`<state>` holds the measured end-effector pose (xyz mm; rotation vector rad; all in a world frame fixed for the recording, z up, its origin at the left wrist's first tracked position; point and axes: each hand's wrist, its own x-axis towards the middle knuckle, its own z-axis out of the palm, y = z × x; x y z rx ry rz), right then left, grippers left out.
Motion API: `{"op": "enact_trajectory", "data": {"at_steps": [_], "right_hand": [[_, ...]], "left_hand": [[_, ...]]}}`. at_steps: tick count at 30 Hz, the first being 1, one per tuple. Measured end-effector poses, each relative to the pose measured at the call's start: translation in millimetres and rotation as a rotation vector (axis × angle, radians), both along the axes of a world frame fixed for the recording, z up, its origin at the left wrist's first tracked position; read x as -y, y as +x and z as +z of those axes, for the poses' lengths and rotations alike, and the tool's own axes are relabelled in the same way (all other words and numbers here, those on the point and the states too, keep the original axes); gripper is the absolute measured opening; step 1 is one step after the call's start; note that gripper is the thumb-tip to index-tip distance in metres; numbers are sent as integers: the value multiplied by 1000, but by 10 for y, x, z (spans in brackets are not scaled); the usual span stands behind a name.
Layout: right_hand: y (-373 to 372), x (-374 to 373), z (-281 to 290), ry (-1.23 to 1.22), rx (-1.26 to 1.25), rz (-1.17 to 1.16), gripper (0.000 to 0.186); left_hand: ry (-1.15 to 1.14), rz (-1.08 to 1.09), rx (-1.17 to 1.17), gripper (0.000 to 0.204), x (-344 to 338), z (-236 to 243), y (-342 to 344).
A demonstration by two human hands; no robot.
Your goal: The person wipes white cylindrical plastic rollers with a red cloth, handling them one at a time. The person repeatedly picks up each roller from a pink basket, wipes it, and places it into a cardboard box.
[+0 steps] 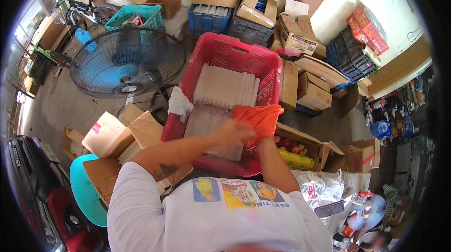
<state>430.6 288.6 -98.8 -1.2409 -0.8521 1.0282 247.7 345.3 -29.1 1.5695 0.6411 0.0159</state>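
Note:
A red plastic crate (273,57) holds rows of white sticks, possibly candles (223,83), and a flat pale layer (201,119) nearer me. An orange plastic bag (253,116) lies across my right hand (263,137), hiding its fingers; I cannot tell what they hold. My left hand (232,132) is beside the bag over the crate, smeared by motion, so its fingers and any contact are unclear. A white rag (180,103) hangs on the crate's left rim.
A standing fan (122,62) is at left. Cardboard boxes (312,92) and stacked crates (352,52) line the back and right. Open boxes (108,134), a teal plastic item (84,186) and a motorbike (47,195) are near left. A phone (329,209) lies at lower right.

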Motion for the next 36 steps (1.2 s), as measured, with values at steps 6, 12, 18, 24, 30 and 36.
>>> {"op": "enact_trajectory", "data": {"at_steps": [6, 12, 18, 24, 30, 36], "right_hand": [[-114, 329, 194, -244, 719, 62, 41], [-137, 468, 149, -485, 1519, 189, 42], [-75, 428, -172, -275, 795, 86, 41], [16, 488, -501, -45, -372, 56, 35], [-126, 6, -727, 556, -1652, 68, 34], [-624, -586, 18, -71, 542, -781, 46]], "left_hand": [[233, 371, -225, 56, -1152, -1133, 750], [397, 527, -471, 67, -1129, -1922, 1690], [520, 533, -494, 61, -1244, -2003, 1872], [86, 168, -352, 34, -1451, -1601, 1383], [-62, 61, 68, 38, -913, -805, 564], [-54, 50, 359, 57, -95, -142, -124]]}}
